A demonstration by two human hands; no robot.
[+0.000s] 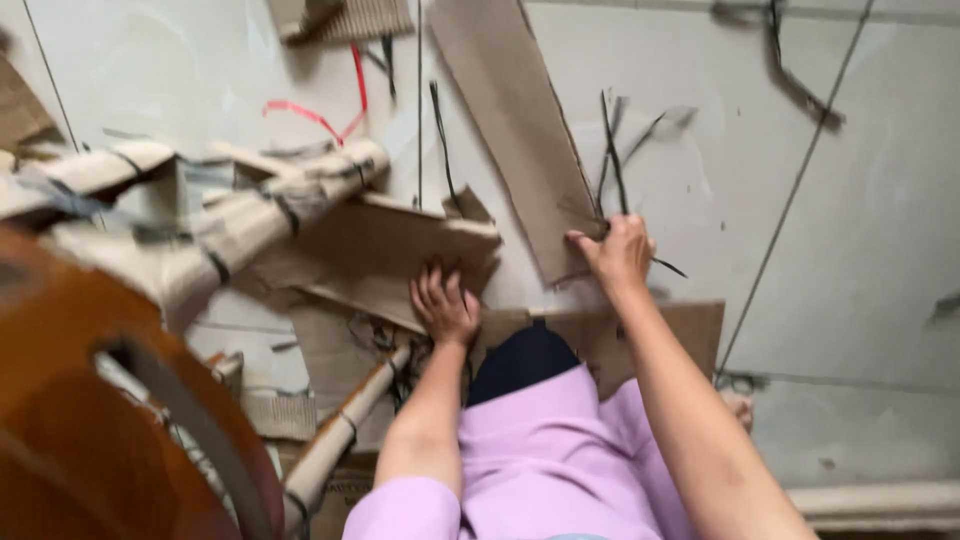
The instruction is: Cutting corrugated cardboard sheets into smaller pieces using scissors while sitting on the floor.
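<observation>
Your right hand [618, 252], just right of frame centre, has its fingers curled shut around a thin black strap [612, 150]. The strap runs up from the fist toward the top of the frame, and a short tail pokes out to the lower right. The same fist sits at the lower end of a long cardboard strip [515, 125]; whether the fingers also pinch that edge is too blurred to tell.

Your left hand [445, 305], at centre, lies palm down with the fingers spread and released, pressing on a flat cardboard sheet [385, 250], gripping nothing.

The long cardboard strip is plain brown, narrow and straight-edged. It slants from the top centre down to your right hand, lying flat on the pale tiled floor [860, 250].

The flat sheet is creased, with a ragged right edge (more brown pieces are stacked under it).

Left of centre, rolled cardboard bundles [250, 215] bound with dark straps lie across the pile and overlap the sheet's upper left. Another roll [345, 425] lies lower down, by your left forearm.

A red strap [330, 120] loops on the floor at upper left; more loose black straps [790, 70] lie at upper right. A blurred orange-brown object [70, 420] with a grey band fills the lower left corner and hides that part of the pile. Your lilac clothing [545, 450] fills the bottom centre, over another cardboard piece [690, 330].
</observation>
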